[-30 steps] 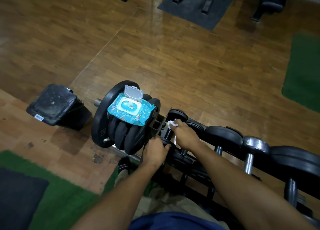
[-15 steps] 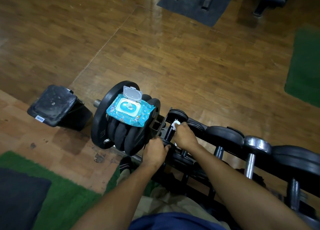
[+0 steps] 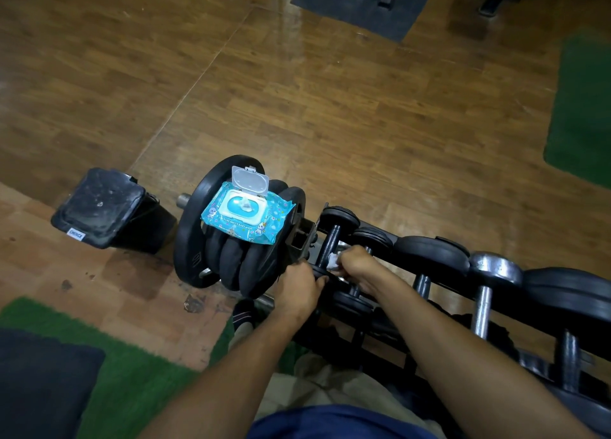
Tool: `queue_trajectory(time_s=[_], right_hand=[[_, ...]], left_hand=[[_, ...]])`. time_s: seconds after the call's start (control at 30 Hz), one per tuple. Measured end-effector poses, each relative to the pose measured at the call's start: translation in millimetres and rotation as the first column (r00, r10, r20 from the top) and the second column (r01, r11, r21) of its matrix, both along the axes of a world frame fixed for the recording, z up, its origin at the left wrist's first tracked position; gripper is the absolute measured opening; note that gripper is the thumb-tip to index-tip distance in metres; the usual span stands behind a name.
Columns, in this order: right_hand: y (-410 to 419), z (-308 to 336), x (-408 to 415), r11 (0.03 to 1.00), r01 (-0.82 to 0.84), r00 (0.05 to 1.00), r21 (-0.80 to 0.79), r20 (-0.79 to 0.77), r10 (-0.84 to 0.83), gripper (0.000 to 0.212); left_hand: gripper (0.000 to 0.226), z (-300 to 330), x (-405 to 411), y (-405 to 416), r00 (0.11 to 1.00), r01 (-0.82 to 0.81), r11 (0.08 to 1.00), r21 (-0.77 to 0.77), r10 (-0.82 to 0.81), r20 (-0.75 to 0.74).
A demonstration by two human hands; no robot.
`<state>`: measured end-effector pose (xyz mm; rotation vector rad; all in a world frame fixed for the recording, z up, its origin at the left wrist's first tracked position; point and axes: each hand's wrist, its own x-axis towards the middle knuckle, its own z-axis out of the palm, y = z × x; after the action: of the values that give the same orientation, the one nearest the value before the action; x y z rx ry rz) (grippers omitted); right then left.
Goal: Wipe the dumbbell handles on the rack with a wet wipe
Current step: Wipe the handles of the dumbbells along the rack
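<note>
A row of dumbbells lies on a black rack (image 3: 380, 326) running from the centre to the right edge. My right hand (image 3: 358, 265) grips a white wet wipe (image 3: 333, 260) around the near end of the dark handle (image 3: 330, 241) of the leftmost dumbbell. My left hand (image 3: 299, 288) holds that dumbbell's near head, fingers curled over it. A blue wet wipe pack (image 3: 246, 212) with its lid flipped open rests on top of stacked black weight plates (image 3: 228, 260) left of the rack.
More dumbbells, among them a chrome one (image 3: 492, 273), fill the rack to the right. A black bin (image 3: 105, 208) stands on the wooden floor at the left. Green mats lie at the bottom left (image 3: 109, 366) and the far right (image 3: 582, 107). My foot (image 3: 243, 316) shows below the plates.
My right hand has slid the wipe down the handle from its far end toward me. The left hand has kept its place on the near head.
</note>
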<state>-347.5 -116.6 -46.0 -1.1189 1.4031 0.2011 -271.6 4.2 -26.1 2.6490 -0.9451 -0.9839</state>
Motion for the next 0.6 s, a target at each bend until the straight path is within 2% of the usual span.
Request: queue_trajectory(time_s=[0.07,0.17,0.3,0.4,0.5,0.6], right_hand=[[2,2,-1,0.999,-0.004,1.0,0.035,0.003,0.004,0.036],[1,-1,3,0.996,0.051,0.998,0.067,-0.031,-0.049,0.019],[4,-2,7,0.992,0.093,0.995,0.079,-0.051,-0.09,0.028],[7,3,8,0.991,0.069,0.997,0.117,-0.041,-0.065,0.019],[5,-5,7,0.969,0.151,0.988,0.195,-0.047,-0.145,0.019],[5,-18,8,0.945,0.251,0.968,0.209,-0.032,-0.25,0.025]], left_hand=[[0.043,0,1,0,1.0,0.004,1.0,-0.001,-0.004,-0.009],[0.043,2,2,-1,1.0,0.007,1.0,0.003,-0.007,-0.016],[0.043,3,2,0,1.0,0.015,1.0,0.0,-0.015,-0.021],[0.043,2,3,0,1.0,0.019,1.0,-0.003,-0.019,-0.017],[0.044,0,3,0,1.0,0.027,1.0,0.008,-0.027,-0.011],[0.046,-1,4,-1,0.999,0.038,0.999,0.02,-0.039,0.009]])
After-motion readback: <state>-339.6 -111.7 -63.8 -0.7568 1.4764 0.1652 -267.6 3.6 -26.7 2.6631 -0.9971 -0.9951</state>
